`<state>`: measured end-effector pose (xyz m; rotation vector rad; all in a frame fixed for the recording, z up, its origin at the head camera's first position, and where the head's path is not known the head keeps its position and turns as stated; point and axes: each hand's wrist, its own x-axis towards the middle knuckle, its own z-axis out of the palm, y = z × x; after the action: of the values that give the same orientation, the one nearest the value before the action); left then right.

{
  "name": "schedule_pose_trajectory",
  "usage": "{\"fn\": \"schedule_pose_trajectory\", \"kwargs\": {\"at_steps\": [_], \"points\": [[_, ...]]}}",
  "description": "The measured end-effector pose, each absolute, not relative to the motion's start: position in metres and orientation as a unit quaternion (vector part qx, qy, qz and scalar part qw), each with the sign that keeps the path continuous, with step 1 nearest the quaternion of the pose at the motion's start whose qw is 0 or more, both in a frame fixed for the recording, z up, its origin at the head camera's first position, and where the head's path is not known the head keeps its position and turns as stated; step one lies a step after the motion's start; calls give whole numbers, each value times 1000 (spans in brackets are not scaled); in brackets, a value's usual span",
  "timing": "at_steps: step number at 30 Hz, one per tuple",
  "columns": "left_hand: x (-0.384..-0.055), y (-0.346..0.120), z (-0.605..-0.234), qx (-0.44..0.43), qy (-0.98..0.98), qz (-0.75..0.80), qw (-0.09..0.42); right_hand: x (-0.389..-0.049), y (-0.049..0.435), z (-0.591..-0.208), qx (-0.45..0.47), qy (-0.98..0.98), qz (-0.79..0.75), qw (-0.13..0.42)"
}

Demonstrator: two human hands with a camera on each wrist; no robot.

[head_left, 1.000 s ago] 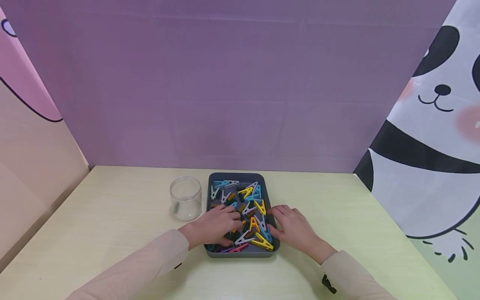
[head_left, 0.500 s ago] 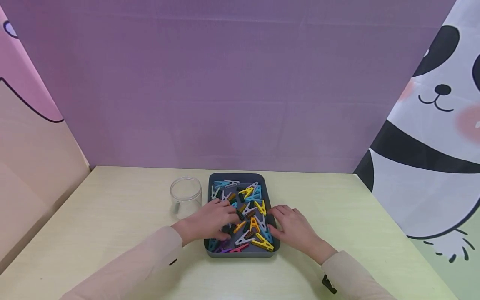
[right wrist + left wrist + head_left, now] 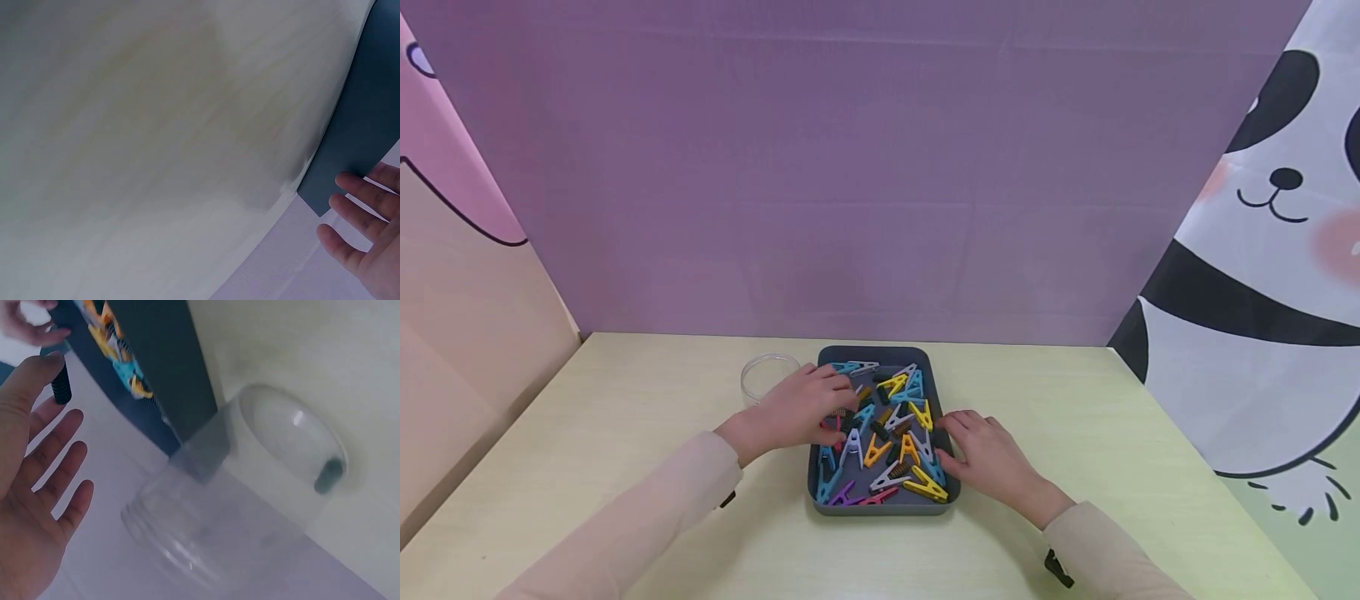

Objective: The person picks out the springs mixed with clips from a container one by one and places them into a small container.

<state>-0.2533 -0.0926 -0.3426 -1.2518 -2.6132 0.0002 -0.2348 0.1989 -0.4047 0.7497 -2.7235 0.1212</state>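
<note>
My left hand (image 3: 793, 410) pinches a small dark green ribbed cylinder (image 3: 61, 386) between thumb and index finger; the other fingers are spread. It is over the left side of the dark grey tray (image 3: 880, 510), near the clear jar (image 3: 758, 377), which it partly hides in the head view. In the left wrist view, a similar dark green piece (image 3: 329, 475) lies inside the jar at its bottom. The fingers of my right hand (image 3: 992, 458) rest at the tray's right rim, slightly bent and gripping nothing.
Several plastic clips, among them a yellow clip (image 3: 927, 485), a purple clip (image 3: 846, 495) and a pink clip (image 3: 880, 497), lie mixed with ribbed cylinders in the tray. The pale wooden table (image 3: 647, 433) ends at a purple backdrop (image 3: 850, 167).
My left hand has moved up and to the left from the tray's lower middle toward the jar, uncovering clips in the tray's lower left. The right hand has stayed at the rim.
</note>
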Motion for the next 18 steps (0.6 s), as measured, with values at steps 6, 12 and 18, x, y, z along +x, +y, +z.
{"fn": "schedule_pose_trajectory", "kwargs": {"at_steps": [6, 12, 18], "points": [[-258, -106, -332, -391, -911, -7, 128, -235, 199, -405, 263, -951, 42, 158], [-261, -122, -325, -365, -919, -23, 144, -235, 199, -405, 263, -950, 43, 159], [-265, -139, -318, -342, -925, -43, 161, -236, 200, -407, 264, -950, 44, 159]]}}
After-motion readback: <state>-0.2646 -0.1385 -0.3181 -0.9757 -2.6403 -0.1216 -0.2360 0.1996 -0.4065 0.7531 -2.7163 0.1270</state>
